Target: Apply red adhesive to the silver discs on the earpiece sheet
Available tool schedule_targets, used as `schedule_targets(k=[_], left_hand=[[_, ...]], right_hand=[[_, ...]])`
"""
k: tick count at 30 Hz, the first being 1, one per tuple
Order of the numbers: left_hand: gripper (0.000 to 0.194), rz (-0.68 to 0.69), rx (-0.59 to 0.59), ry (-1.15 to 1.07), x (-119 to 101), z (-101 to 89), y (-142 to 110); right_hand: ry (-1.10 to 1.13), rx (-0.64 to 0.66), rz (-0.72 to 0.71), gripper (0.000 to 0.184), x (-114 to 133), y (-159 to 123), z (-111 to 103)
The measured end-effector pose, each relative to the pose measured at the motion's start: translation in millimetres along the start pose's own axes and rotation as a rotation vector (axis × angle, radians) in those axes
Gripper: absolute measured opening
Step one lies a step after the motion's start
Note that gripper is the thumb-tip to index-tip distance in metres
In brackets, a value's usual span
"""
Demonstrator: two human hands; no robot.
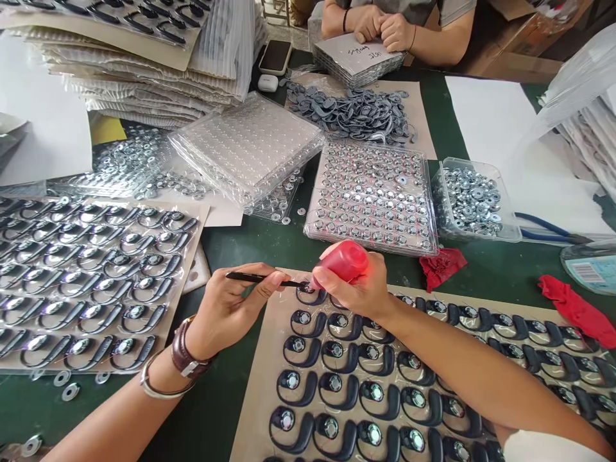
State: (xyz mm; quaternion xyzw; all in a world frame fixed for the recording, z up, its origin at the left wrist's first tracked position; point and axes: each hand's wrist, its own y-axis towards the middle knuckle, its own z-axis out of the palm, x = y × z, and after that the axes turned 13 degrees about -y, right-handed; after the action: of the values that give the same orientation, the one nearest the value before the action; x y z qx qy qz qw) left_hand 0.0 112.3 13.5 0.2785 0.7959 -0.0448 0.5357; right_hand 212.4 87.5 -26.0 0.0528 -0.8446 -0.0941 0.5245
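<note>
- Cardboard sheet [269, 359] of glossy black hooked parts, cut off below.
- Left hand [231, 308] pinches thin black stick [260, 279] at the sheet's top edge.
- Right hand [359, 289] clasps soft red bottle [344, 260], nozzle hidden.

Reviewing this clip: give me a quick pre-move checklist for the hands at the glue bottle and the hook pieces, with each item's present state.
1. Left hand grips the thin black tool firmly: ok.
2. Tool tip rests at the top-row black hook piece: ok.
3. Right hand holds the red squeeze bottle, nozzle tipped towards that same piece: ok.
4. Whether glue has landed on the piece: cannot tell, the fingers hide it.
5. Cardboard sheet lies flat, hook pieces in rows: ok.
6. Tray of metal discs stands just beyond the hands: ok.
</note>
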Motion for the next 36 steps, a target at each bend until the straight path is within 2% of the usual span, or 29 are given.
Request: schedule_targets(k=[4, 6, 10, 12, 14, 18, 27, 31, 36], left_hand=[[0.017, 0.091, 0.007, 0.0, 2, 0.7, -8], [0.016, 0.211, 0.055, 0.042, 1, 3.1, -17], [0.021, 0.557, 0.202, 0.385, -5, 16.5, -38], [0.024, 0.68, 0.218, 0.579, -8, 26.1, -47], [0.029, 0.744, 0.202, 0.696, -11, 34.9, -53], [0.03, 0.763, 0.179, 0.776, -13, 43.1, -57], [0.032, 0.754, 0.193, 0.782, -13, 42.6, -56], [0.028, 0.681, 0.182, 0.688, -12, 34.8, -56], [0.025, 0.648, 0.15, 0.569, -19, 19.8, -67]], right_hand=[[0.058, -0.055, -0.043, 0.02, 0, 0, 0], [0.065, -0.057, -0.033, 0.02, 0, 1, 0], [0.039, 0.021, 0.004, 0.022, -4, 1, 2], [0.022, 0.042, 0.004, 0.023, -5, 1, 3], [-0.001, 0.044, 0.004, 0.024, -5, 1, 3], [-0.046, 0.061, 0.004, 0.027, 0, 4, 1], [-0.039, 0.067, -0.022, 0.025, 3, 3, -4], [0.028, 0.074, -0.032, 0.021, 5, 7, -11], [0.063, 0.161, 0.069, 0.024, 25, 9, -20]])
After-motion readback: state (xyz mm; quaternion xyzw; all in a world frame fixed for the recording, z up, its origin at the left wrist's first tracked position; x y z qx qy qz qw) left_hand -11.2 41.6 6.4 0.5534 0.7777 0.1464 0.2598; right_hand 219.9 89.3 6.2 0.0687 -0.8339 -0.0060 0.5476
